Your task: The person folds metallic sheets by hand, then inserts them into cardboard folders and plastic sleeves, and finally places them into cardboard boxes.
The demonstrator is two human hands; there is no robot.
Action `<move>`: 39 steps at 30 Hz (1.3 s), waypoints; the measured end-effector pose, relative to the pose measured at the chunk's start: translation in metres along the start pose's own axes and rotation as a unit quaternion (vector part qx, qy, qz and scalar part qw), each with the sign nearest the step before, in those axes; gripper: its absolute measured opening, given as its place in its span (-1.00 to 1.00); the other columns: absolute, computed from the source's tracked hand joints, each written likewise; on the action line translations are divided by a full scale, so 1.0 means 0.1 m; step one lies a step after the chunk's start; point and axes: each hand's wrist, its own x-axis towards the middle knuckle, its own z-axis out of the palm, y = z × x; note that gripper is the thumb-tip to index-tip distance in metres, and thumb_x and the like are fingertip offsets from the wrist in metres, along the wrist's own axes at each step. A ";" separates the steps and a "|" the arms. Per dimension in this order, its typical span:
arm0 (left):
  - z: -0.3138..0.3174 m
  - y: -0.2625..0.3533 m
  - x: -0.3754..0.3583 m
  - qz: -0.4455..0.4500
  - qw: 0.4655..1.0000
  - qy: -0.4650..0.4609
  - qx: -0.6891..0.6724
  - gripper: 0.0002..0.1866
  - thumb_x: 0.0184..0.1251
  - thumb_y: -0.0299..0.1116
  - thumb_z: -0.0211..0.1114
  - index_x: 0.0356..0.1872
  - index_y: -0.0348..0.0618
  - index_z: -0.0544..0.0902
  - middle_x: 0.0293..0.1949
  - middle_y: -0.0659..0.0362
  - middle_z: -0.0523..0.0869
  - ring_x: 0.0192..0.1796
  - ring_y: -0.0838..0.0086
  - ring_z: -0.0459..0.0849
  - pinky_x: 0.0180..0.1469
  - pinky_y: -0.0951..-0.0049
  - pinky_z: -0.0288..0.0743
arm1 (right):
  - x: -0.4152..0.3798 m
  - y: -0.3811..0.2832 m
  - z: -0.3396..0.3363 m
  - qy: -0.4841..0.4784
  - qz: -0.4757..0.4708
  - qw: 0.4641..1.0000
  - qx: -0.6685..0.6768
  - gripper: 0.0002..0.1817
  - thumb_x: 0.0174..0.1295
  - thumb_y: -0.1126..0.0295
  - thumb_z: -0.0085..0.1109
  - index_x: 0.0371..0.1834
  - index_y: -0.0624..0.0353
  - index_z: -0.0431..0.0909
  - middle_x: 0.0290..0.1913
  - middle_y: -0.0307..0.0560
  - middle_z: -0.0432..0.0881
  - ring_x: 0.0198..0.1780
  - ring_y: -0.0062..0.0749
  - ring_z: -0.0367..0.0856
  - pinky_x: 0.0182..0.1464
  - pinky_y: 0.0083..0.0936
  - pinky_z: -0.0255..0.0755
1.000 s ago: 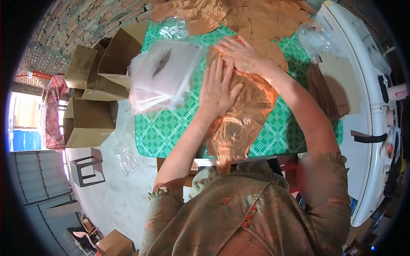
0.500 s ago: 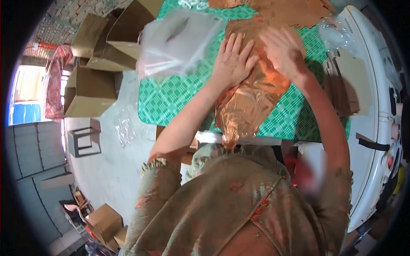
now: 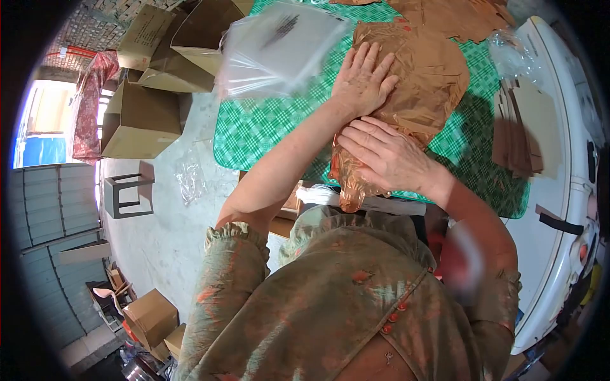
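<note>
A shiny copper-brown foil piece [image 3: 432,76], shaped like a flattened foil balloon, lies wrinkled on the green checked tablecloth [image 3: 267,130]. Its narrow end hangs over the table edge nearest my body. My left hand [image 3: 365,82] rests flat on the left side of the foil, fingers spread and pointing away from me. Closer to me, my right hand [image 3: 397,155] lies across the lower part, palm down with fingers stretched out to the left. Both palms touch the foil, and neither hand grips it.
Clear plastic bags [image 3: 283,47] lie stacked at the table's left. More brown foil pieces [image 3: 454,16] sit at the far edge. Flat cardboard pieces [image 3: 518,130] and crumpled clear plastic [image 3: 511,54] are on the right, beside a white vehicle [image 3: 559,209]. Open cardboard boxes [image 3: 143,117] stand left.
My right hand has moved from the foil's upper right down toward me, onto its lower part. My left hand stays flat on the foil. The view has shifted slightly.
</note>
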 end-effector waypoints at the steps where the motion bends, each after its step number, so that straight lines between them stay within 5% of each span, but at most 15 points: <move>1: 0.00 -0.01 0.00 0.001 1.000 0.003 0.001 -0.27 0.69 0.22 -0.27 0.66 0.03 0.27 0.68 -0.05 0.17 0.73 0.04 -0.01 0.72 -0.02 -0.25 | 0.02 0.00 0.02 -0.010 0.012 1.000 0.001 -0.28 0.15 0.24 0.42 0.38 0.36 0.50 0.36 0.15 0.54 0.45 0.03 0.45 0.60 -0.06 0.23; 4: -0.05 0.02 -0.03 -0.020 0.997 0.020 -0.065 -0.31 0.69 0.14 -0.17 0.65 -0.03 0.27 0.66 -0.11 0.20 0.72 -0.03 0.03 0.71 -0.06 -0.20 | 0.03 -0.01 0.07 -0.038 0.050 0.998 0.004 -0.18 0.15 0.17 0.42 0.46 0.35 0.42 0.40 0.22 0.49 0.48 0.11 0.40 0.61 -0.02 0.18; 12: -0.14 0.03 0.01 -0.049 0.993 -0.036 -0.101 -0.26 0.70 0.21 -0.30 0.69 0.01 0.20 0.71 -0.07 0.08 0.76 0.03 -0.11 0.73 0.00 -0.33 | 0.06 -0.02 0.12 -0.077 0.095 0.993 -0.001 -0.12 0.17 0.01 0.43 0.48 0.32 0.40 0.43 0.24 0.43 0.55 0.13 0.26 0.64 0.02 0.06; 22: -0.07 0.03 0.00 -0.032 0.997 0.013 -0.066 -0.27 0.67 0.20 -0.18 0.65 -0.01 0.29 0.68 -0.08 0.17 0.73 0.02 -0.01 0.72 0.00 -0.24 | -0.09 -0.26 0.22 -0.124 0.057 0.990 -0.031 -0.19 0.33 -0.22 0.23 0.53 0.03 0.45 0.56 -0.03 0.40 0.65 0.10 0.14 0.63 0.13 0.03; 25: -0.14 0.08 -0.02 -0.034 0.997 0.036 -0.064 -0.29 0.63 0.16 -0.02 0.62 -0.02 0.33 0.64 -0.15 0.22 0.69 -0.03 0.09 0.68 -0.04 -0.10 | -0.18 -0.37 0.24 -0.072 0.031 0.997 -0.001 -0.22 0.32 -0.23 0.24 0.48 0.01 0.51 0.50 -0.06 0.45 0.62 0.00 0.22 0.61 0.14 0.07; 27: -0.21 0.09 0.01 -0.026 0.997 0.035 -0.060 -0.28 0.61 0.17 0.01 0.61 -0.01 0.34 0.64 -0.15 0.22 0.69 -0.04 0.10 0.68 -0.05 -0.09 | -0.19 -0.34 0.08 -0.062 0.017 0.995 0.075 -0.32 0.29 -0.23 0.27 0.27 0.06 0.66 0.33 -0.09 0.61 0.49 -0.15 0.41 0.55 0.11 0.19; 28: -0.23 0.10 -0.01 -0.027 0.998 0.029 -0.059 -0.28 0.60 0.18 0.03 0.61 -0.01 0.35 0.64 -0.16 0.22 0.69 -0.04 0.10 0.68 -0.05 -0.09 | -0.14 -0.28 -0.07 0.002 0.027 0.998 0.060 -0.48 0.26 -0.11 0.33 0.03 0.10 0.73 0.09 -0.15 0.71 0.31 -0.26 0.57 0.45 0.03 0.33; 29: -0.23 0.12 -0.03 -0.025 0.997 0.032 -0.060 -0.28 0.60 0.18 0.04 0.60 -0.01 0.35 0.64 -0.16 0.23 0.68 -0.05 0.12 0.68 -0.05 -0.09 | -0.14 -0.12 -0.25 0.043 0.012 0.999 0.006 -0.58 0.20 0.10 0.38 0.05 0.09 0.70 0.05 -0.12 0.74 0.22 -0.16 0.62 0.29 0.00 0.41; 31: -0.23 0.11 -0.03 -0.024 0.997 0.039 -0.059 -0.28 0.60 0.18 0.05 0.60 -0.01 0.36 0.63 -0.16 0.25 0.67 -0.06 0.14 0.69 -0.05 -0.09 | -0.21 0.33 -0.48 0.102 0.151 0.983 -0.014 -0.62 0.19 0.18 0.41 0.01 0.13 0.68 0.02 -0.03 0.71 0.13 -0.07 0.62 0.18 -0.02 0.46; 33: -0.26 0.11 -0.04 -0.022 0.997 0.043 -0.056 -0.29 0.60 0.19 0.03 0.59 -0.01 0.38 0.61 -0.16 0.29 0.68 -0.06 0.14 0.70 -0.05 -0.10 | -0.30 0.96 -0.51 0.218 0.216 0.929 -0.209 -0.75 0.20 0.20 0.37 -0.16 0.09 0.68 -0.11 -0.06 0.67 -0.05 -0.03 0.60 -0.02 -0.05 0.45; 35: -0.28 0.13 -0.03 -0.024 0.997 0.043 -0.060 -0.29 0.61 0.19 0.02 0.59 -0.02 0.39 0.61 -0.17 0.30 0.68 -0.06 0.13 0.70 -0.05 -0.10 | -0.58 1.62 -0.59 0.197 0.294 0.885 -0.304 -0.75 0.20 0.18 0.38 -0.20 0.08 0.64 -0.15 -0.07 0.63 -0.08 0.00 0.58 -0.05 -0.02 0.45; 39: -0.25 0.12 -0.04 -0.020 0.997 0.047 -0.053 -0.29 0.62 0.19 0.01 0.60 -0.02 0.38 0.61 -0.17 0.30 0.68 -0.07 0.13 0.69 -0.05 -0.10 | -0.76 2.28 -0.57 0.255 0.350 0.828 -0.357 -0.72 0.20 0.12 0.41 -0.31 0.08 0.62 -0.21 -0.06 0.60 -0.10 0.01 0.58 -0.06 0.02 0.45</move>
